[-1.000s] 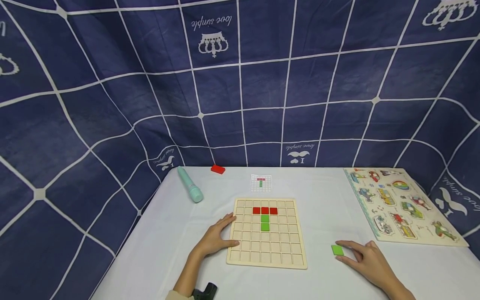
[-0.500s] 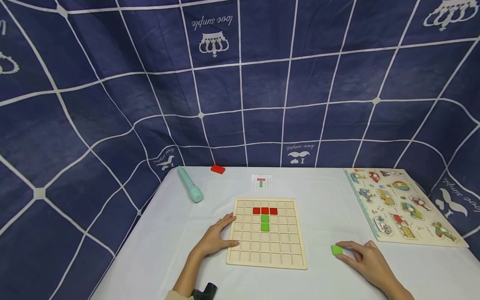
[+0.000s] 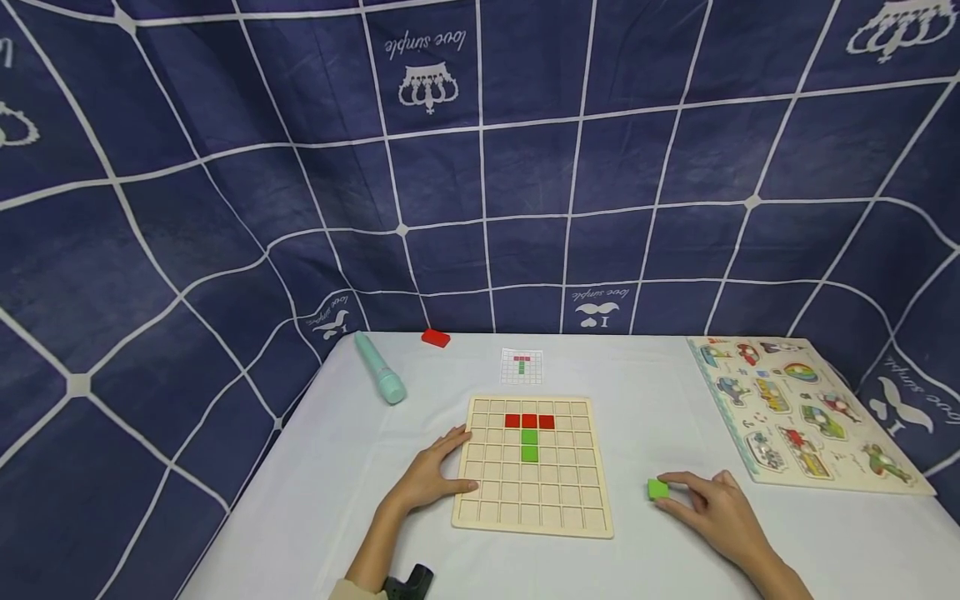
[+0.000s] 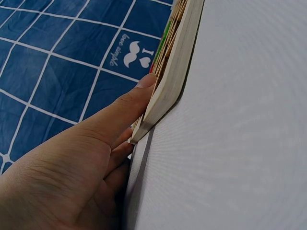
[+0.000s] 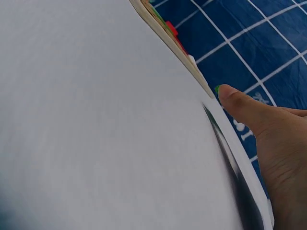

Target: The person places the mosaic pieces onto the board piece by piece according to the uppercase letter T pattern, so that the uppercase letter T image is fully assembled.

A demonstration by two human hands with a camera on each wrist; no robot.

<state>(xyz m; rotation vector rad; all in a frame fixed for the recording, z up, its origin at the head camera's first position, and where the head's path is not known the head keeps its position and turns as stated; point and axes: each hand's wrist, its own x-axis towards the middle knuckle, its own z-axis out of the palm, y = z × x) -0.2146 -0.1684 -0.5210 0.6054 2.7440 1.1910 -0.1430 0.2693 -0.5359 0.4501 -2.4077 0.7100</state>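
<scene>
My right hand (image 3: pixel 716 510) pinches a green square tile (image 3: pixel 657 490) between thumb and index finger, to the right of the wooden grid board (image 3: pixel 551 497). In the right wrist view only a sliver of that tile (image 5: pixel 217 89) shows past the thumb. Along the board's left side rests my left hand (image 3: pixel 426 477), fingers extended, its thumb on the rim. The left wrist view shows the thumb (image 4: pixel 144 86) against the board's edge (image 4: pixel 175 76). A row of three red tiles (image 3: pixel 529 422) lies in the grid, with two green tiles (image 3: pixel 529 453) in line below the middle one.
Behind the board lies a small pattern card (image 3: pixel 521 367) showing a red and green T. A red piece (image 3: pixel 436 338) and a mint-green tube-shaped object (image 3: pixel 380 369) are at the back left. A picture puzzle board (image 3: pixel 806 417) lies at the right.
My right hand has moved a little left toward the board with the green tile, which has turned between the fingers. The left hand stays at the board's edge.
</scene>
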